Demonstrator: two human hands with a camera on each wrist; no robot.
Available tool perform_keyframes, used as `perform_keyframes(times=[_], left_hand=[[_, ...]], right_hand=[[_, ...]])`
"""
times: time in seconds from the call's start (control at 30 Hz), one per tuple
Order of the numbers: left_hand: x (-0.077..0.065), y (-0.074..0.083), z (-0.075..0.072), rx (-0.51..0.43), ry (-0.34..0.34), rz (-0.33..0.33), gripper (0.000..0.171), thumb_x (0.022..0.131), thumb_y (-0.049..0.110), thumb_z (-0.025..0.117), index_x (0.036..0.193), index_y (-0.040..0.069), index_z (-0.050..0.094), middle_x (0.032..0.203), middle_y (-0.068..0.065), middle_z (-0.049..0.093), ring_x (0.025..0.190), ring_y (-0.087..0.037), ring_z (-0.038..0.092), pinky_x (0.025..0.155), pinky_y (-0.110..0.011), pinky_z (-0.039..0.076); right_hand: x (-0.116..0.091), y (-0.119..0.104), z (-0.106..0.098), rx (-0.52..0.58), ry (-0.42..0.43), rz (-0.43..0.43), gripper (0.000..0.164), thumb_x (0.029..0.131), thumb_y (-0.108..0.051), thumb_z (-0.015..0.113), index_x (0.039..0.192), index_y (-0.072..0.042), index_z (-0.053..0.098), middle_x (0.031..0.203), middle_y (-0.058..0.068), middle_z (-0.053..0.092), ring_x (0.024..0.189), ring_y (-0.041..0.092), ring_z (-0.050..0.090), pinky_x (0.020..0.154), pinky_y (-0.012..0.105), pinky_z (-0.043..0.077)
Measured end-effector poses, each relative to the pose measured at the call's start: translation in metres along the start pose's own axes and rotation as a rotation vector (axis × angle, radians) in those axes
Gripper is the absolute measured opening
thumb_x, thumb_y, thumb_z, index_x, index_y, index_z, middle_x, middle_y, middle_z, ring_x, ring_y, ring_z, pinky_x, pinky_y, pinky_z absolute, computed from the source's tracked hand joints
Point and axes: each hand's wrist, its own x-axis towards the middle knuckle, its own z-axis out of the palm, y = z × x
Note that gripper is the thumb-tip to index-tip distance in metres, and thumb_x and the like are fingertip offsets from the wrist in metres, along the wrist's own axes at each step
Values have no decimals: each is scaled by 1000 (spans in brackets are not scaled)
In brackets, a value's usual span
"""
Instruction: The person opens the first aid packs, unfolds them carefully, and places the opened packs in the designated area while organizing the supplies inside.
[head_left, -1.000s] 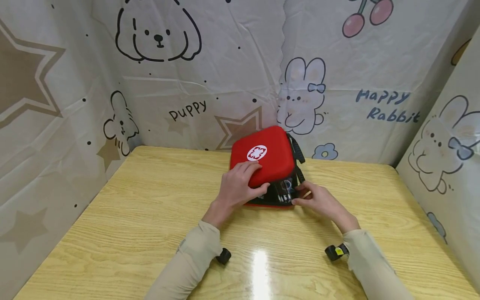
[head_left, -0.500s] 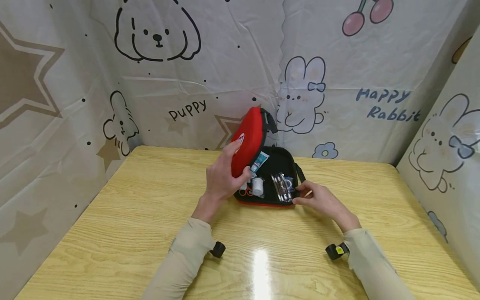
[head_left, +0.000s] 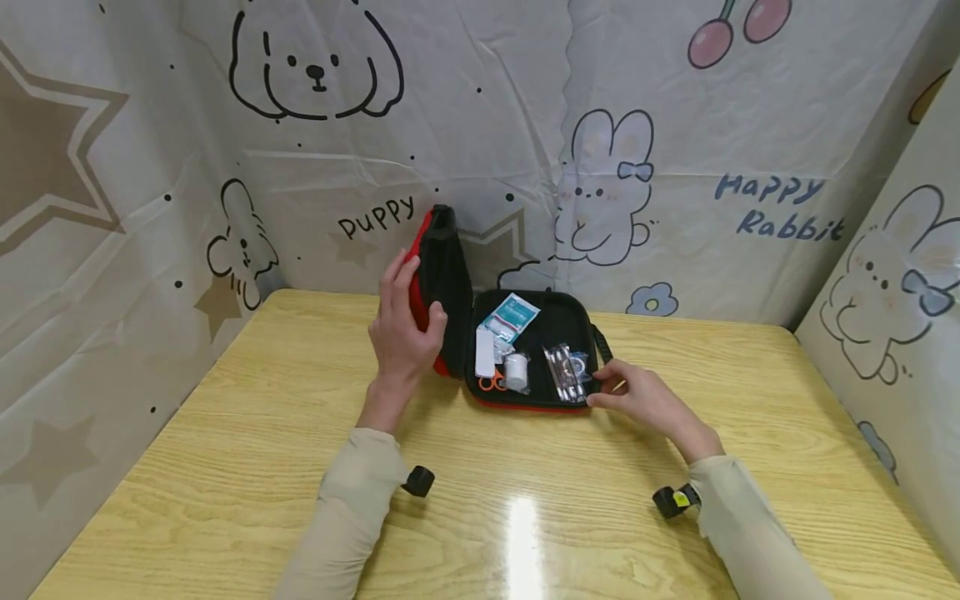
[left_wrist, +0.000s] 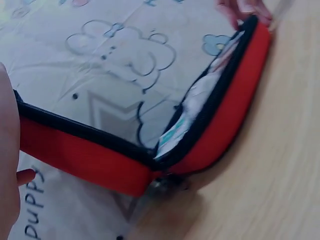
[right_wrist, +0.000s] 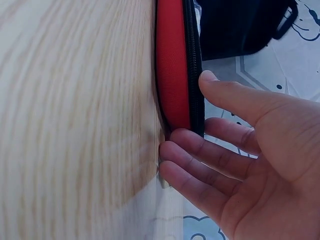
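Note:
A red first-aid case (head_left: 536,409) with a black lining lies open on the table, its lid (head_left: 447,292) standing nearly upright on the left. My left hand (head_left: 401,333) holds the lid, fingers on its red outer face and thumb at the front rim. At the near right corner, my right hand (head_left: 645,404) pinches the base, thumb on the zipped rim (right_wrist: 195,75). Inside lie a blue-and-white packet (head_left: 512,317), a white box-like piece (head_left: 485,353), orange scissor handles (head_left: 491,382), a wrapped white roll (head_left: 516,372) and a clear pack of cotton swabs (head_left: 564,373).
The case stands near the back of a wooden table (head_left: 247,433). Printed cloth (head_left: 330,167) hangs behind and on both sides. A black strap (head_left: 602,343) sticks out from the right of the base.
My left hand has swung the lid up and left, from lying over the base to nearly upright, uncovering the contents. My right hand has stayed at the base's corner.

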Motion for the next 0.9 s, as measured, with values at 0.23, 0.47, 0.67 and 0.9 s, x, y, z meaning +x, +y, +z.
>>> perform_keyframes(times=[0.23, 0.47, 0.67, 0.9], left_hand=[[10, -21, -21, -191, 58, -406, 39, 94, 21, 58, 132, 13, 57, 133, -4, 60, 101, -20, 58, 83, -34, 46], [10, -45, -39, -162, 32, -658, 33, 95, 18, 55, 128, 14, 56, 131, -3, 59, 97, -23, 56, 82, -32, 41], [6, -70, -59, 24, -199, -839, 42, 97, 26, 52, 138, 18, 47, 127, -11, 57, 100, -32, 56, 79, -40, 38], [-8, -97, -79, 223, -619, -899, 45, 100, 29, 43, 139, 7, 46, 134, -23, 56, 117, -43, 56, 91, -57, 43]], right_hand=[[1, 1, 0, -2, 1, 2, 44, 89, -33, 74, 119, -3, 63, 100, 9, 68, 89, 19, 64, 78, 34, 51], [1, 1, 0, 0, 1, 16, 44, 89, -34, 74, 119, -4, 63, 101, 9, 68, 90, 20, 64, 78, 34, 51], [0, 2, -2, 9, 1, 13, 43, 89, -34, 74, 118, -4, 63, 102, 9, 68, 90, 20, 65, 78, 34, 51], [-1, 9, -7, 1, -12, 9, 41, 90, -30, 73, 120, -3, 63, 102, 9, 68, 92, 21, 66, 83, 38, 52]])
